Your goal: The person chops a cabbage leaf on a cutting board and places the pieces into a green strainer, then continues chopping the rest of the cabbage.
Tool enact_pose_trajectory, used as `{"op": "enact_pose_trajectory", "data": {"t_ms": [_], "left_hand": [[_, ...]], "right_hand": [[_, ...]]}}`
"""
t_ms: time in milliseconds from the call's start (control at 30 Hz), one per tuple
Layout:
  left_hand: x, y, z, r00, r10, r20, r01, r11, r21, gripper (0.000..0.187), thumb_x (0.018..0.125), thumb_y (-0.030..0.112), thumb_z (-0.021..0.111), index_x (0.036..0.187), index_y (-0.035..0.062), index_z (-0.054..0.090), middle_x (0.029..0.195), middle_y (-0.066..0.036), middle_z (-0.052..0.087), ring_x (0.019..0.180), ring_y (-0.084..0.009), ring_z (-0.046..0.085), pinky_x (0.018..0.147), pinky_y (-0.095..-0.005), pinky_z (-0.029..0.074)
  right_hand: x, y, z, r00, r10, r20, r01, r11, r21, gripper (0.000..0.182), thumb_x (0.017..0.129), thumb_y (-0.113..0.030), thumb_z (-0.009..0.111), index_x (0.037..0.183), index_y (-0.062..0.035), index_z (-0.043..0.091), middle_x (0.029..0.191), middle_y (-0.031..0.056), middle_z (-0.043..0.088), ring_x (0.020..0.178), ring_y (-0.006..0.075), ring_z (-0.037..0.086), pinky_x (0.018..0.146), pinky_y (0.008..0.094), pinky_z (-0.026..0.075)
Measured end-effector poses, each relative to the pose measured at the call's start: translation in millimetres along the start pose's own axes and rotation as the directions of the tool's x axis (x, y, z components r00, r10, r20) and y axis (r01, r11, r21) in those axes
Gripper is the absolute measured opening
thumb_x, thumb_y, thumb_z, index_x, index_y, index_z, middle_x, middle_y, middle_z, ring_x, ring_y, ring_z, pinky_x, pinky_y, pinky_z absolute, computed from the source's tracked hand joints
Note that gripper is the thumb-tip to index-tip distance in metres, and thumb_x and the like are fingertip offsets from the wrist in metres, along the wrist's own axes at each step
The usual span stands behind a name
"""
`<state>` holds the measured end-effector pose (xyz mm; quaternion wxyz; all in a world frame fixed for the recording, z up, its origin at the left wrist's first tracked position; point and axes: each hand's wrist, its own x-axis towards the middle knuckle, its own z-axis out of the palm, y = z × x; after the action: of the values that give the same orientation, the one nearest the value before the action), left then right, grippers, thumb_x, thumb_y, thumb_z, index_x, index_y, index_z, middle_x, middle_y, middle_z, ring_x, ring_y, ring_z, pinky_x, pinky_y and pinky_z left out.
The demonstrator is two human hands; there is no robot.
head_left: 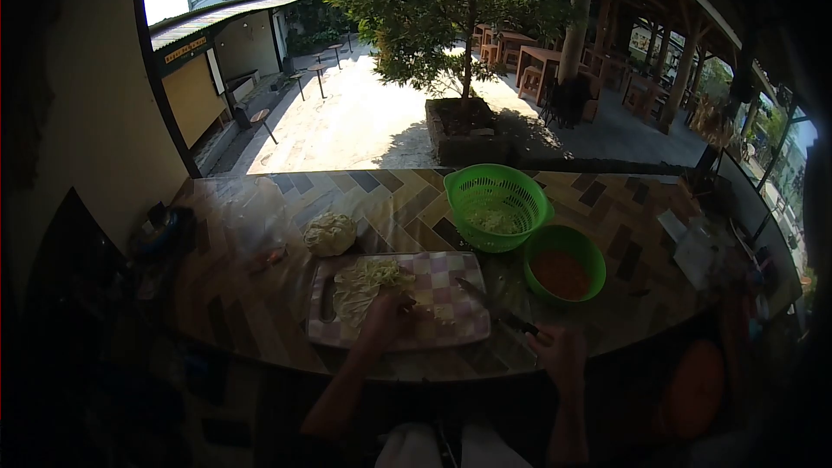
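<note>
A checkered cutting board [464, 329] lies on the table in front of me. On its left half are a flat pale cabbage leaf [348, 299] and a heap of shredded cabbage [386, 274]. My left hand [387, 318] is at the leaf's right edge, its fingers curled down onto the cabbage; shadow partly hides the fingertips. In my right hand [562, 352], just off the board's right corner, is a knife [523, 326], gripped by its handle. Its blade points up and left over the board's right edge. Small cabbage bits are scattered on the board.
Behind the board sits a cabbage head [329, 234], with a clear plastic bag [256, 217] to its left. A green colander [498, 208] holds shredded cabbage. Beside it, a green bowl [563, 264] contains something orange. Packets [696, 251] lie at the table's right end.
</note>
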<state>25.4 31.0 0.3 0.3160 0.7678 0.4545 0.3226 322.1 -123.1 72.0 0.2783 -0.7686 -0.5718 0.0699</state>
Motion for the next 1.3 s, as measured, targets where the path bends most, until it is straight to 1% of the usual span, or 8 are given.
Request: {"op": "enact_pose_trajectory", "data": {"t_ms": [267,467,567,667,767,867,1067,1300], "left_hand": [[-0.2,13.6,-3.9,0.991,0.128,0.047,-0.115,0.967,-0.226,0.024,0.077,-0.003,0.065,0.101,-0.0016,0.07,0.089,-0.017,0.069,0.087,-0.0282,0.069,0.076,-0.0359,0.054],[-17.3,-2.3,-2.7,0.993,-0.055,-0.101,0.056,0.998,0.003,0.015,0.075,-0.001,0.062,0.088,-0.0014,0.07,0.091,-0.015,0.067,0.086,-0.0334,0.066,0.074,-0.0381,0.052],[-30.7,10.3,1.4,0.966,0.181,-0.182,-0.152,0.974,0.166,0.012,0.076,0.002,0.062,0.086,-0.0009,0.069,0.092,-0.015,0.067,0.088,-0.032,0.065,0.075,-0.0384,0.051],[-32.0,19.6,8.3,0.985,0.084,-0.149,-0.075,0.995,0.065,0.012,0.077,0.001,0.063,0.087,0.0,0.07,0.093,-0.015,0.067,0.091,-0.0307,0.065,0.078,-0.0372,0.051],[-23.6,5.0,23.1,0.992,-0.018,0.127,0.028,0.997,-0.078,0.018,0.078,0.002,0.065,0.095,0.0013,0.07,0.094,-0.014,0.068,0.095,-0.0315,0.064,0.082,-0.0362,0.051],[-25.0,21.3,20.0,1.0,-0.015,0.014,0.018,0.956,-0.292,0.026,0.077,0.002,0.067,0.103,0.0011,0.069,0.099,-0.015,0.068,0.096,-0.0327,0.065,0.084,-0.0367,0.051],[-20.5,3.4,14.8,0.957,0.272,-0.097,-0.251,0.95,0.187,0.028,0.084,0.007,0.062,0.111,0.0009,0.065,0.115,-0.018,0.061,0.107,-0.0348,0.059,0.09,-0.0415,0.047],[-19.5,19.0,29.6,0.968,0.249,-0.006,-0.248,0.966,0.076,0.028,0.082,0.006,0.062,0.109,0.0002,0.065,0.109,-0.017,0.061,0.107,-0.0341,0.055,0.092,-0.0411,0.045]], "right_hand": [[4.0,8.3,17.8,1.0,-0.027,-0.002,0.027,0.998,0.056,0.035,0.079,-0.033,0.073,0.101,-0.0056,0.073,0.08,0.0164,0.07,0.077,0.0317,0.069,0.069,0.0393,0.053],[1.4,8.4,10.4,0.995,-0.026,0.1,0.009,0.986,0.166,0.036,0.079,-0.032,0.074,0.1,-0.0028,0.073,0.082,0.0174,0.07,0.079,0.0317,0.069,0.071,0.038,0.053],[4.1,2.7,14.2,0.998,0.01,0.059,-0.021,0.981,0.192,0.036,0.079,-0.031,0.074,0.099,-0.0015,0.073,0.084,0.0184,0.07,0.082,0.0318,0.07,0.072,0.0376,0.053],[5.1,0.9,25.3,0.994,-0.028,0.103,0.011,0.986,0.169,0.036,0.079,-0.03,0.074,0.099,-0.0003,0.072,0.085,0.0202,0.07,0.083,0.0326,0.069,0.073,0.0375,0.053],[0.4,-13.3,30.2,0.981,-0.047,0.188,0.001,0.971,0.238,0.038,0.08,-0.03,0.074,0.1,0.0017,0.071,0.086,0.0219,0.069,0.085,0.0339,0.069,0.074,0.0375,0.053],[-3.8,-11.8,36.3,0.985,-0.049,0.163,0.0,0.958,0.287,0.04,0.081,-0.03,0.074,0.1,0.0041,0.07,0.088,0.0237,0.069,0.086,0.0354,0.069,0.075,0.0381,0.053],[-5.4,-5.8,37.9,0.997,0.068,0.047,-0.077,0.972,0.222,0.039,0.08,-0.026,0.075,0.102,0.0055,0.069,0.091,0.0246,0.069,0.09,0.0316,0.07,0.076,0.0357,0.052],[-11.0,-9.2,49.6,0.983,0.081,0.164,-0.129,0.942,0.309,0.044,0.083,-0.029,0.073,0.104,0.0093,0.067,0.095,0.0283,0.067,0.092,0.035,0.069,0.078,0.0376,0.053]]}}
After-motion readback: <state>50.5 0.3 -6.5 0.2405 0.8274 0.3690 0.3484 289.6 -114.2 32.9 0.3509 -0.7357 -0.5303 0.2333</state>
